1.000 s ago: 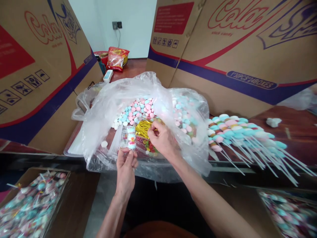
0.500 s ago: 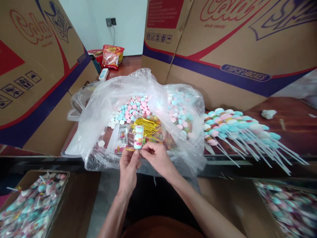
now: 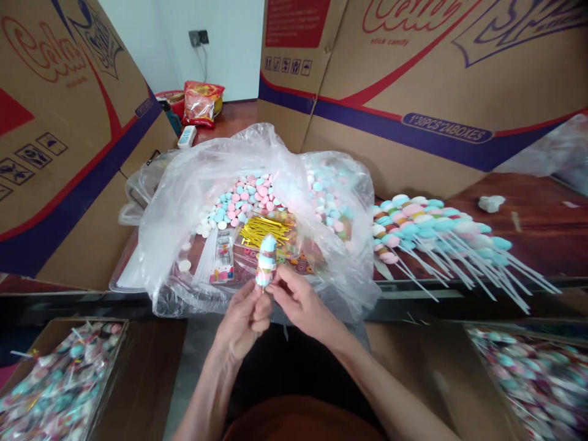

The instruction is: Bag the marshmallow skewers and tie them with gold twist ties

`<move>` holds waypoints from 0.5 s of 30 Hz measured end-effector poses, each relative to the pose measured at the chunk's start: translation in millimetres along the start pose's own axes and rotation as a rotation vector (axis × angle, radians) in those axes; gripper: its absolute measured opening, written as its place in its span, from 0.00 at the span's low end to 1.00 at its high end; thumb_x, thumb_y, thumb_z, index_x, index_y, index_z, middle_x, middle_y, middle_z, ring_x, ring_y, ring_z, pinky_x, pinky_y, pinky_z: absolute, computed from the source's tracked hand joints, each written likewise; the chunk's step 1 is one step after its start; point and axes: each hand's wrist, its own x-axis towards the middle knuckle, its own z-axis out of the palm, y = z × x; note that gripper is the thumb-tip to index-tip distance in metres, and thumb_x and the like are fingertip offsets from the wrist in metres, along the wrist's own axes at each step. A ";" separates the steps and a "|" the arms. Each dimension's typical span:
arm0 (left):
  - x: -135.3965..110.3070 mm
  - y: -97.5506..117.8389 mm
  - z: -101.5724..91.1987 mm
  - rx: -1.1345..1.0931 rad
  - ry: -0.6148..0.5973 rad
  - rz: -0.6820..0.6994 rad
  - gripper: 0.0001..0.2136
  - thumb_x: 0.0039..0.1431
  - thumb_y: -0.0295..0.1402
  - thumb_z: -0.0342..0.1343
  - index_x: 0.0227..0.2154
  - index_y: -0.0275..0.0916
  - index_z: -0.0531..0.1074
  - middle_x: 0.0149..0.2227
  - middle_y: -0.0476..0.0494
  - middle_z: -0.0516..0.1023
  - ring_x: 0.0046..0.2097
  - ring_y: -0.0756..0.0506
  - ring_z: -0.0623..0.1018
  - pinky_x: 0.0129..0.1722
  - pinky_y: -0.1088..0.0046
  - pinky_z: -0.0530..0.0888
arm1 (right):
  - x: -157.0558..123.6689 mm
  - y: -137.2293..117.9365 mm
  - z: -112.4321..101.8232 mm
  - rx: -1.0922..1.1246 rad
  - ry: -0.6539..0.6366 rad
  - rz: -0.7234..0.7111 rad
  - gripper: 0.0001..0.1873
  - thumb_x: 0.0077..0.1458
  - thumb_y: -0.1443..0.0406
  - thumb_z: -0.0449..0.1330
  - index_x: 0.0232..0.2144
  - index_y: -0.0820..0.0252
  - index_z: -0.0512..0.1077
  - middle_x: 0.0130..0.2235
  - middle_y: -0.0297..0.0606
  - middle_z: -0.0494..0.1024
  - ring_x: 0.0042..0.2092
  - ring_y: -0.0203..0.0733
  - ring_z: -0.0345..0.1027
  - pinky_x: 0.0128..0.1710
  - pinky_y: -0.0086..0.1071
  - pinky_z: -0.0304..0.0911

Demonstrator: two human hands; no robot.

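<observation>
A wrapped candy stick (image 3: 266,262), stacked in pink, white and blue, stands upright between my hands in front of the open plastic bag (image 3: 193,196). My left hand (image 3: 245,315) pinches its base from below. My right hand (image 3: 298,300) pinches the same spot from the right, fingers closed at the neck of the wrapper. Just behind lie gold twist ties (image 3: 266,228) and a heap of loose pastel candies (image 3: 248,195) inside the bag.
Several unwrapped candy sticks (image 3: 436,236) lie fanned out on the table at right. Boxes of wrapped candies sit at lower left (image 3: 55,380) and lower right (image 3: 533,380). Tall printed cartons (image 3: 413,98) stand behind and at left (image 3: 55,135).
My right hand left the gold ties and came down to the stick's base beside my left hand. The stick shifted right and a little nearer to me.
</observation>
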 end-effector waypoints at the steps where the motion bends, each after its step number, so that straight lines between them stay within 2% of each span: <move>1: 0.4 -4.3 2.2 0.092 0.063 0.103 0.17 0.52 0.43 0.70 0.33 0.38 0.70 0.20 0.58 0.61 0.20 0.57 0.51 0.16 0.85 0.50 | -1.0 -0.1 1.2 -0.088 0.057 -0.028 0.09 0.61 0.66 0.55 0.28 0.56 0.61 0.30 0.32 0.66 0.32 0.37 0.60 0.31 0.30 0.56; 4: -1.0 -19.5 5.3 0.333 0.245 0.384 0.14 0.58 0.45 0.64 0.37 0.39 0.74 0.26 0.51 0.71 0.24 0.54 0.65 0.21 0.81 0.61 | -3.5 -0.8 6.6 -0.159 0.141 0.002 0.07 0.61 0.66 0.52 0.30 0.56 0.61 0.29 0.32 0.67 0.31 0.38 0.61 0.31 0.31 0.57; 7: -4.1 -28.3 2.9 0.455 0.307 0.445 0.14 0.56 0.44 0.66 0.38 0.39 0.77 0.32 0.46 0.77 0.30 0.50 0.71 0.26 0.77 0.66 | -4.0 -2.3 8.1 -0.064 0.097 0.151 0.05 0.60 0.66 0.52 0.31 0.56 0.63 0.28 0.30 0.66 0.28 0.37 0.60 0.27 0.29 0.56; 9: -3.3 -27.4 0.8 0.406 0.302 0.398 0.15 0.52 0.44 0.68 0.37 0.38 0.78 0.30 0.47 0.76 0.26 0.52 0.68 0.23 0.77 0.63 | -4.4 -2.1 7.1 0.018 0.041 0.246 0.06 0.61 0.66 0.53 0.30 0.55 0.63 0.25 0.27 0.64 0.25 0.35 0.58 0.24 0.28 0.55; 11: 0.4 -22.1 -0.1 0.250 0.270 0.287 0.17 0.48 0.43 0.71 0.32 0.36 0.76 0.25 0.50 0.73 0.21 0.56 0.60 0.19 0.79 0.57 | -6.5 0.0 6.4 0.033 0.025 0.238 0.09 0.64 0.65 0.52 0.29 0.55 0.63 0.25 0.27 0.65 0.23 0.34 0.59 0.24 0.29 0.58; 13: 4.7 -14.8 0.1 0.065 0.239 0.151 0.19 0.42 0.41 0.74 0.28 0.35 0.72 0.22 0.53 0.69 0.19 0.59 0.53 0.18 0.81 0.52 | -10.0 3.5 6.1 -0.083 0.094 0.078 0.09 0.66 0.65 0.50 0.33 0.56 0.67 0.29 0.31 0.72 0.28 0.37 0.67 0.31 0.31 0.65; 15: 7.0 -8.3 1.1 -0.057 0.217 0.046 0.22 0.38 0.38 0.77 0.26 0.35 0.70 0.23 0.54 0.68 0.20 0.60 0.53 0.17 0.84 0.51 | -13.7 7.2 5.2 -0.280 0.178 -0.158 0.12 0.67 0.68 0.48 0.41 0.56 0.72 0.38 0.39 0.78 0.39 0.41 0.74 0.40 0.35 0.68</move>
